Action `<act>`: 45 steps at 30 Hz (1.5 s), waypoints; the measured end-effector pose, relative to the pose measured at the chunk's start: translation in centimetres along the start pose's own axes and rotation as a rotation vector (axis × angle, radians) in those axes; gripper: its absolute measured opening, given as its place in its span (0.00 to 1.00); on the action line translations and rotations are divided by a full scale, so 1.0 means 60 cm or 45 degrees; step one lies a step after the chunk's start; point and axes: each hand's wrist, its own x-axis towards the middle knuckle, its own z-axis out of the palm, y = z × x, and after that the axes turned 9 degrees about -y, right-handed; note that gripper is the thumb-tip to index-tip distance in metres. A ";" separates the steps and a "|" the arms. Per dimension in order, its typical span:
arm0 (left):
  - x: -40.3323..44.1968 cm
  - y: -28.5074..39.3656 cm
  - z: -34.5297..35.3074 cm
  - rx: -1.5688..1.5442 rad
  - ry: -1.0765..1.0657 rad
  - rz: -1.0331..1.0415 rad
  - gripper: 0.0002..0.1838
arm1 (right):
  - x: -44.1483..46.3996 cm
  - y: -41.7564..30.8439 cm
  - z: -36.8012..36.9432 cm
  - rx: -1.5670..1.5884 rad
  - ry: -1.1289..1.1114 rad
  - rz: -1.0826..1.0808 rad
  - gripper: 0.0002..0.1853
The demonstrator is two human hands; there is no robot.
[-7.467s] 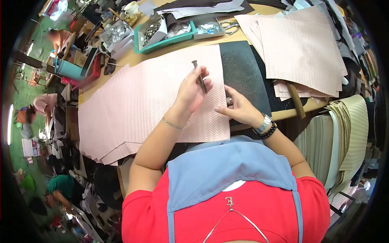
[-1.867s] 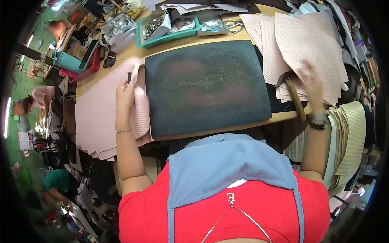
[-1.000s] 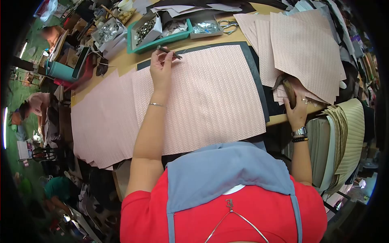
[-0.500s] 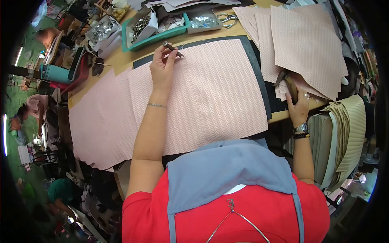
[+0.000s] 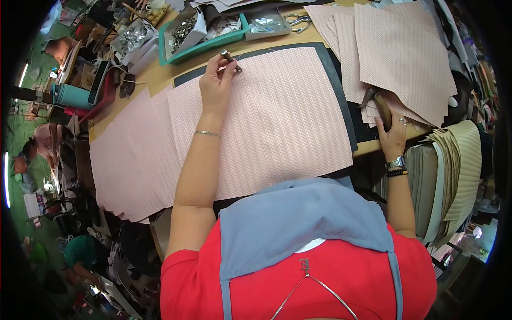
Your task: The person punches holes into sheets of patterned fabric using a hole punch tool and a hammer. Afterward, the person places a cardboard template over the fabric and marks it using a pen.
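Punch [image 5: 228, 56] pinched in the left hand [image 5: 216, 85], upper centre: placing seems underway, next calling for steadiness; right hand [image 5: 393, 140] grips a hammer [image 5: 382, 110].

Left arm [image 5: 198, 170] stretched forward, elbow slightly bent, left hand [image 5: 216, 80] in a tight pinch, thumb against fingers. Right arm [image 5: 401, 205] forward and out to the side, right hand [image 5: 393, 136] nearer the torso, curled in a grip. Hands well apart
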 end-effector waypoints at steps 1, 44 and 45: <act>0.000 0.002 0.000 0.022 0.000 -0.004 0.13 | -0.001 0.000 -0.001 -0.012 0.010 -0.009 0.26; 0.019 -0.001 -0.029 -0.788 0.484 -0.255 0.08 | 0.009 -0.061 -0.047 0.132 -0.124 0.040 0.22; 0.021 0.012 -0.034 -0.823 0.563 -0.342 0.07 | 0.006 -0.054 -0.040 0.110 -0.090 -0.018 0.22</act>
